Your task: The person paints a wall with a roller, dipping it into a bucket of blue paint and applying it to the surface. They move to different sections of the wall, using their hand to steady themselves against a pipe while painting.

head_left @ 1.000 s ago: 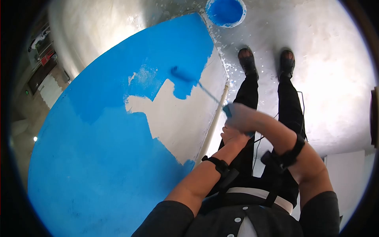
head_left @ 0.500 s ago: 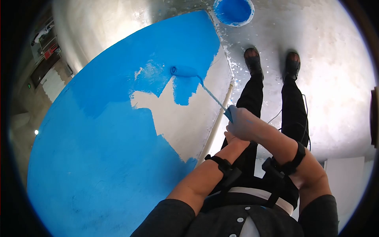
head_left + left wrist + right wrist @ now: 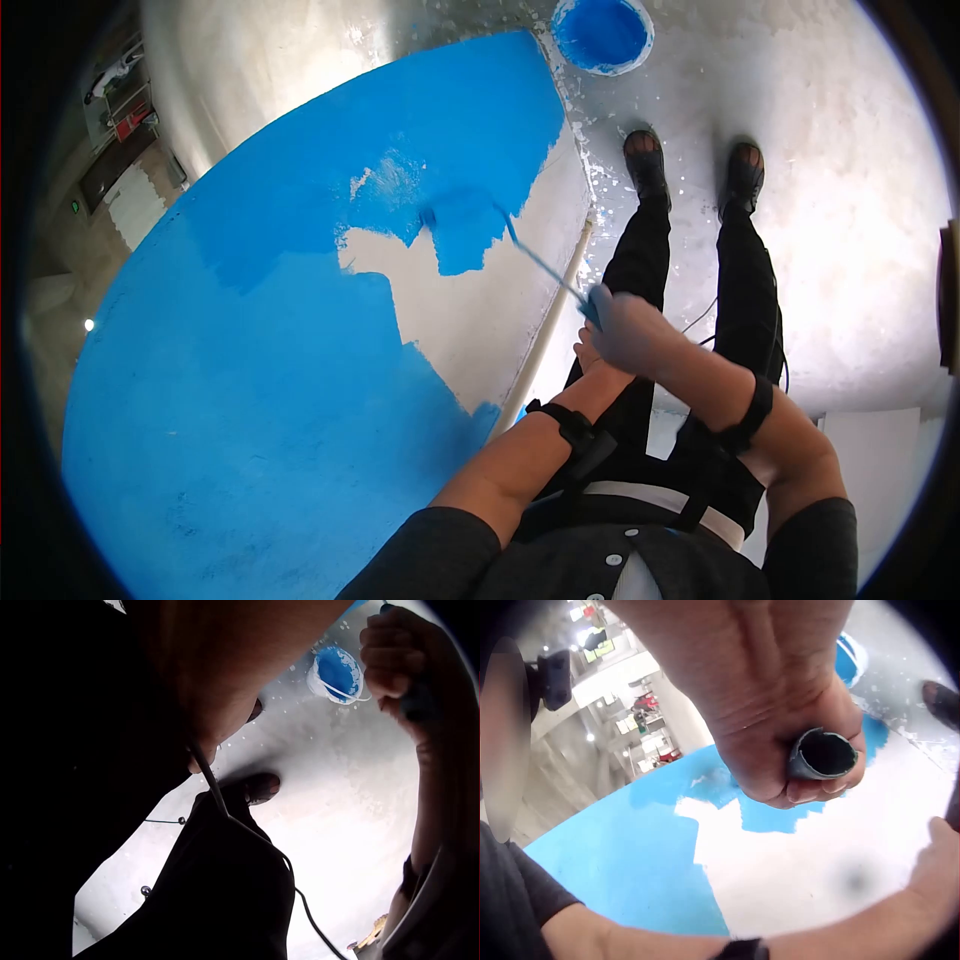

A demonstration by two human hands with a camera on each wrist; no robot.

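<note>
My right hand [image 3: 635,335] grips the handle of a paint roller [image 3: 545,265]. In the right wrist view the handle's hollow end [image 3: 825,755] sticks out of the fist. The blurred blue roller sleeve [image 3: 462,207] lies over wet blue paint on a broad curved panel [image 3: 450,320], beside its pale uncoated patch. Partly hidden under the right hand, my left hand [image 3: 592,352] has its visible fingers loosely bent, with nothing seen in them. In the left wrist view a dark cable [image 3: 214,787] runs past its fingertips.
A white bucket [image 3: 648,35] of blue paint stands on the paint-flecked floor [image 3: 830,250], past the panel's corner. Along the panel's near edge runs a pale rounded rim [image 3: 545,335]. My shoes [image 3: 745,175] stand to its right, with thin cables by the legs.
The roller went up slightly, then back down towards me. The blue strip under it reaches a little lower and wider. The left hand stays beneath the right, and the view has shifted slightly.
</note>
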